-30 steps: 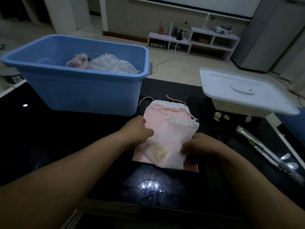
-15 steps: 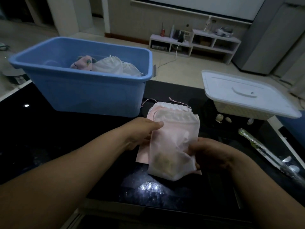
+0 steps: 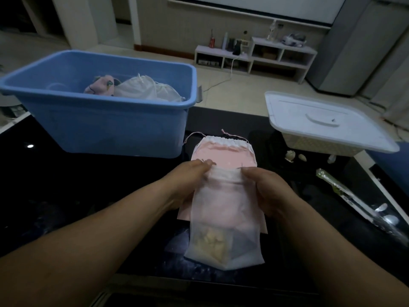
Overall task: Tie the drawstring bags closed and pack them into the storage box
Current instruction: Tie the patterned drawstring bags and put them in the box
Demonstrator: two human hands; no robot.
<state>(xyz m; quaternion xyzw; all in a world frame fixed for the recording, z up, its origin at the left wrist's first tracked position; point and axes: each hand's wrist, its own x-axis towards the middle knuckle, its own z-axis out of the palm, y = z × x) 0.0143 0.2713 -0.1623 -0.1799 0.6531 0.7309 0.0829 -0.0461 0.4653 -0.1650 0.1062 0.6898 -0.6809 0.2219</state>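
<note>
A sheer white drawstring bag (image 3: 224, 220) hangs upright in front of me, with pale lumpy contents at its bottom. My left hand (image 3: 188, 181) pinches the left side of its gathered mouth and my right hand (image 3: 264, 191) pinches the right side. Under it a pink drawstring bag (image 3: 223, 155) lies flat on the dark table, its cords spread at the far end. The blue storage box (image 3: 106, 120) stands at the back left and holds a pink pouch (image 3: 100, 86) and white tied bags (image 3: 143, 88).
A white lid (image 3: 321, 120) rests on a woven basket at the right. Small pale bits (image 3: 295, 156) lie in front of it. A long clear-wrapped item (image 3: 354, 198) lies along the right table edge. Beyond the table are floor and a low white shelf.
Both hands have slid from the white bag's sides up to its mouth. The bag now hangs straighter and lower over the pink one.
</note>
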